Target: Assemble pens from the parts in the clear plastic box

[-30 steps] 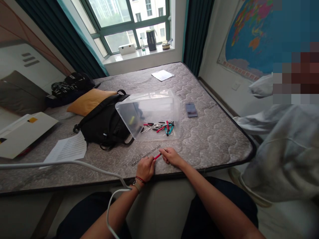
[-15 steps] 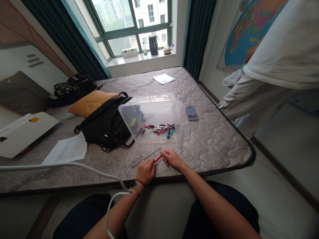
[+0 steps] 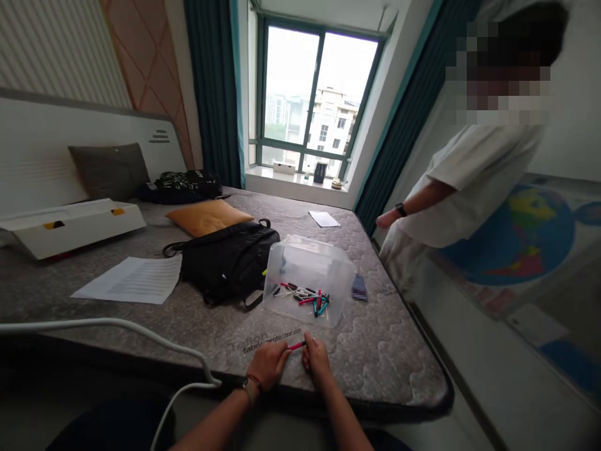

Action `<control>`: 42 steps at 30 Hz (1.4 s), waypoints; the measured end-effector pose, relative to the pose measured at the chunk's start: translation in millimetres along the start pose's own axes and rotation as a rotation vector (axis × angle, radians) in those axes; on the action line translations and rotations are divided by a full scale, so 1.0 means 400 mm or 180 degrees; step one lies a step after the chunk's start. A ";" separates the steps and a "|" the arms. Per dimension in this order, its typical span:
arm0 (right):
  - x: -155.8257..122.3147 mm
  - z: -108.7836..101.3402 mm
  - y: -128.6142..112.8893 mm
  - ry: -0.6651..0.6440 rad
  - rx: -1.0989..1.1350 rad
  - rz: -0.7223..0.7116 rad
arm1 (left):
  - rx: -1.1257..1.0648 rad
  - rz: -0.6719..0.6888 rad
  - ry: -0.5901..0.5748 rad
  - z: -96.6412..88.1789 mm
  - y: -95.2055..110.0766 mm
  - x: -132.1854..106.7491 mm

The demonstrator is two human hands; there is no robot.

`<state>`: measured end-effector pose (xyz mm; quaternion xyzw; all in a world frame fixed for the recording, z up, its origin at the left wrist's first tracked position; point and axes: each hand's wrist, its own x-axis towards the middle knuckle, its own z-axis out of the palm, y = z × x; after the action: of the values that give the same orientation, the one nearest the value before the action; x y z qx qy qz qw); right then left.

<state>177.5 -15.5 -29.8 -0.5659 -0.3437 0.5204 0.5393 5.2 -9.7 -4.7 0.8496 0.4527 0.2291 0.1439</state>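
Note:
A slim red pen [image 3: 295, 346] with a dark end spans the gap between my hands, low over the near edge of the mattress. My left hand [image 3: 268, 364] is closed round its left end. The fingers of my right hand [image 3: 316, 358] pinch the other end, which they partly hide. Just beyond them, a clear plastic box [image 3: 307, 260] lies with its open side towards me. Inside it is a loose heap of red, black and teal pen parts [image 3: 320, 303] mixed with thin white sticks.
A black backpack [image 3: 235, 263] touches the box's left side, near a printed sheet [image 3: 134, 280]. The blurred phone-like object [image 3: 359, 287] lies right of the box. A white cable [image 3: 117, 322] crosses the lower left. Another person [image 3: 474, 169] stands beyond the mattress's right edge.
My view has tilted up, so the bed appears lower and more of the other person shows. Both hands keep hold of the red pen, which lies closer to level.

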 end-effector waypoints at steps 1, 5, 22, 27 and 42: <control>-0.005 0.001 -0.010 -0.0034 -0.0013 0.0067 | -0.0146 -0.0070 0.0010 -0.005 0.006 -0.003; -0.046 0.026 -0.040 -0.0068 0.0072 0.0260 | -0.1101 -0.0499 -0.0006 -0.020 0.020 -0.037; -0.310 0.188 -0.106 -0.0166 0.0113 -0.0033 | -0.3882 -0.1181 -0.1561 -0.179 -0.041 -0.171; -0.314 0.164 -0.163 -0.0266 -0.0341 -0.0094 | -0.3438 -0.0732 -0.1213 -0.237 -0.048 -0.160; -0.328 0.090 -0.173 -0.0675 -0.0928 0.0599 | -0.1529 0.0186 -0.0397 -0.262 -0.064 -0.192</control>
<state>125.6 -118.5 70.2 -0.6096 -0.4158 0.5699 0.3614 -104.6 -55.8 53.3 0.8162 0.3508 0.2814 0.3627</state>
